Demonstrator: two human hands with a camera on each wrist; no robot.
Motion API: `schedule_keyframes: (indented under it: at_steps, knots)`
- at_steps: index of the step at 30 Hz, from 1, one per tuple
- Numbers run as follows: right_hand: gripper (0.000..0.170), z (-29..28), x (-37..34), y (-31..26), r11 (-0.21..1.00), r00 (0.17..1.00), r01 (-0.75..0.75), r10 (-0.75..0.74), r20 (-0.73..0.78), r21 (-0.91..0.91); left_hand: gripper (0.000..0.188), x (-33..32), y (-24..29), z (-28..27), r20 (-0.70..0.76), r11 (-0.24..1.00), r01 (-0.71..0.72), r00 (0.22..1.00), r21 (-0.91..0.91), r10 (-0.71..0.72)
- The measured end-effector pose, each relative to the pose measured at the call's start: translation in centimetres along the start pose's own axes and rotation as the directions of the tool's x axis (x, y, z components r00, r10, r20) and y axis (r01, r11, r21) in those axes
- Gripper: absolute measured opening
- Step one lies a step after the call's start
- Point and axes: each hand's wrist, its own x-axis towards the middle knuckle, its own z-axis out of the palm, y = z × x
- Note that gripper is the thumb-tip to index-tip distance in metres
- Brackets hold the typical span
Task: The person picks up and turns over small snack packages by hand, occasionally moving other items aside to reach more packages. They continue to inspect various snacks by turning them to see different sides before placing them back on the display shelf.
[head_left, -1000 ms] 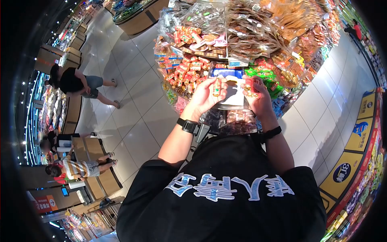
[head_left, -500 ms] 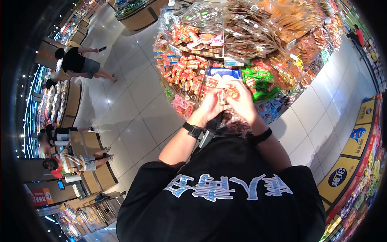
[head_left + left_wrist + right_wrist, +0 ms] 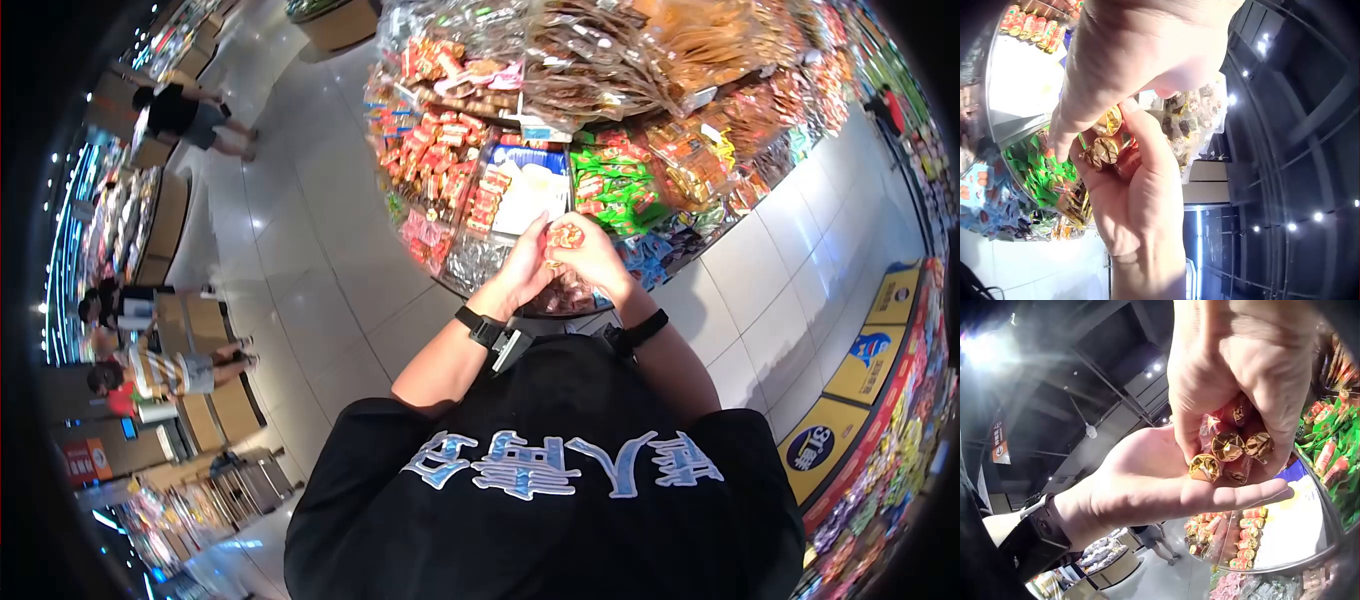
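In the head view my left hand (image 3: 522, 268) and right hand (image 3: 597, 258) meet over the near edge of a snack display. My right hand grips several red-wrapped candy rolls (image 3: 1227, 447) with twisted gold foil ends. Beneath them, in the right wrist view, the left hand (image 3: 1147, 487) lies palm up with straight fingers, and the lowest roll (image 3: 1204, 468) rests against it. Gold ends (image 3: 1107, 150) show between the right fingers in the left wrist view. Just beyond the hands is a dark-rimmed bin with a white surface (image 3: 530, 203) and a row of similar rolls (image 3: 487, 198) along its left side.
Left of the bin lies a heap of red rolls (image 3: 430, 150); green packets (image 3: 612, 185) fill the section to its right. Bagged dried snacks (image 3: 590, 70) are piled behind. Tiled floor (image 3: 310, 230) surrounds the display, with a person in black (image 3: 190, 118) standing off to the left.
My hands were apart, the left with one roll and the right with several. They have come together and drawn nearer my body, the left now flat below, the rolls gathered in the right.
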Motion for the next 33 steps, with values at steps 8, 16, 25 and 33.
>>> schedule_keyframes:
  at_steps: [8, 16, 25, 33]
  knots:
    - [0.020, 2.1, -0.7, 2.9, 0.869, 0.919, -0.386, 0.330, 0.218, 0.310, 0.044, -2.0, -2.6, -4.4, -0.102, 0.993, 0.043, 0.993, -0.111, -0.054]
    - [0.019, 11.9, 1.3, 7.2, 0.861, 0.827, -0.505, 0.464, 0.317, 0.059, 0.039, -6.7, -2.1, -13.1, -0.311, 0.981, 0.038, 0.945, -0.192, -0.097]
    - [0.024, 26.7, 8.0, 14.3, 0.690, 0.715, -0.699, 0.667, 0.208, 0.188, 0.030, -8.9, 4.0, -28.7, -0.445, 0.971, 0.126, 0.872, -0.205, -0.207]
    - [0.021, 33.1, 16.3, 23.1, 0.605, 0.618, -0.758, 0.786, -0.024, 0.243, 0.021, -4.4, 10.1, -40.7, -0.478, 0.972, 0.128, 0.853, -0.198, -0.210]
